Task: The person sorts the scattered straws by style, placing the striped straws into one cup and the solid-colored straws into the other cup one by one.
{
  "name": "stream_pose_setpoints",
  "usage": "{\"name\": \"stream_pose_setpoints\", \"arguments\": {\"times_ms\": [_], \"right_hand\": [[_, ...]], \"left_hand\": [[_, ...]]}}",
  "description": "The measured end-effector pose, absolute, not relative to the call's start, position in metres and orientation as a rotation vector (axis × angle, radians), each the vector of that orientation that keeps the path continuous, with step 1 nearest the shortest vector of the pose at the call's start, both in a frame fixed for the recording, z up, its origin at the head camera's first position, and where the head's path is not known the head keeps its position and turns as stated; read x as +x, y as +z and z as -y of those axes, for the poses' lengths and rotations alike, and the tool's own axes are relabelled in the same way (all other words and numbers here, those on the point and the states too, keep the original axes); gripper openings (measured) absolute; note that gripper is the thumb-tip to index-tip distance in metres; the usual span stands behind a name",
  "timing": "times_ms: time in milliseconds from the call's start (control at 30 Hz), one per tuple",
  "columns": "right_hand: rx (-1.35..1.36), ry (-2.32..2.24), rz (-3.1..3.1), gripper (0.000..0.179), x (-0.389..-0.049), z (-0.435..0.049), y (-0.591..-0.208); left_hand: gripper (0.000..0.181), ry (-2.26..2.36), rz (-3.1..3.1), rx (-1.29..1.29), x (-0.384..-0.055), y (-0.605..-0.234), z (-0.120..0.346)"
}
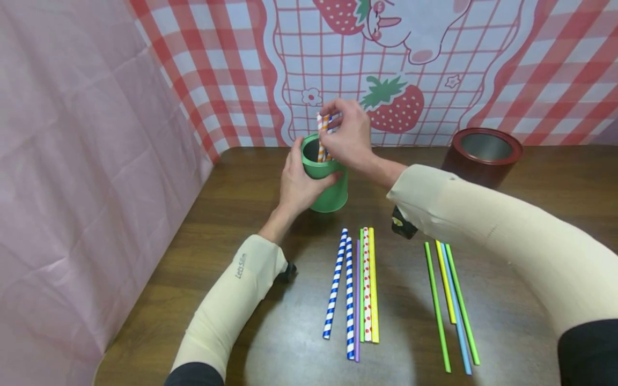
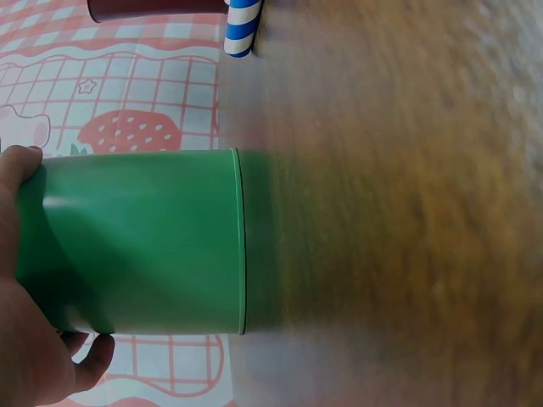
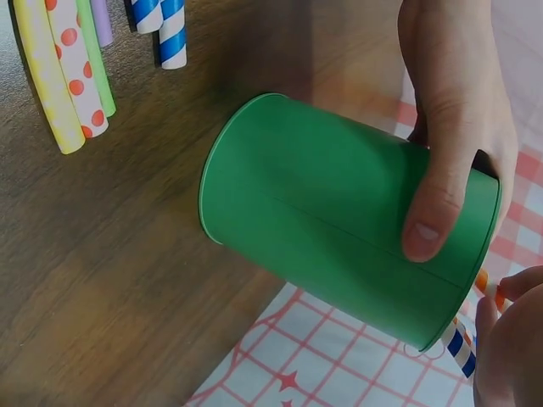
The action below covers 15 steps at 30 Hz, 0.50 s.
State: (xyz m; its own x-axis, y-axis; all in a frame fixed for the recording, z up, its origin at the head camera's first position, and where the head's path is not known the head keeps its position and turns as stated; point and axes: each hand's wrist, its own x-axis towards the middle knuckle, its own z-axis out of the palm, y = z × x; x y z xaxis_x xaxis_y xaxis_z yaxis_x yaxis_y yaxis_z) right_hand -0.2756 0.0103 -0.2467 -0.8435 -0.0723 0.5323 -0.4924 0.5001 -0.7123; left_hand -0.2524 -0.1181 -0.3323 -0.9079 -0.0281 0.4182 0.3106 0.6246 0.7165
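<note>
A green can (image 1: pixel 330 195) stands upright at the back of the wooden table. My left hand (image 1: pixel 302 179) grips it near the rim, thumb on the near side and fingers round the far left. Over the can's mouth, my right hand (image 1: pixel 351 134) pinches striped paper straws (image 1: pixel 321 153), orange-and-white among them. Their lower ends are inside the can. In the right wrist view a blue-and-white straw (image 3: pixel 459 349) also sticks out past the rim. How many straws the right fingers hold is hidden.
In the middle lie blue-striped straws (image 1: pixel 335 284) beside purple, green, red-dotted and yellow ones (image 1: pixel 374 289). Farther right are several green, yellow and blue straws (image 1: pixel 438 305). A dark red can (image 1: pixel 475 166) stands at the back right, partly behind my right forearm. A patterned cloth (image 1: pixel 232 69) hangs behind the table.
</note>
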Motion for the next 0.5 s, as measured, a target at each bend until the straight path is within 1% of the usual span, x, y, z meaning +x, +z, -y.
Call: {"name": "stream_pose_setpoints", "arguments": {"times_ms": [500], "right_hand": [[0.466, 1.304, 2.330, 0.033, -0.2722, -0.0141, -0.2417]], "left_hand": [[0.100, -1.201, 2.450, -0.230, -0.2520, -0.3320, 0.1180]]}}
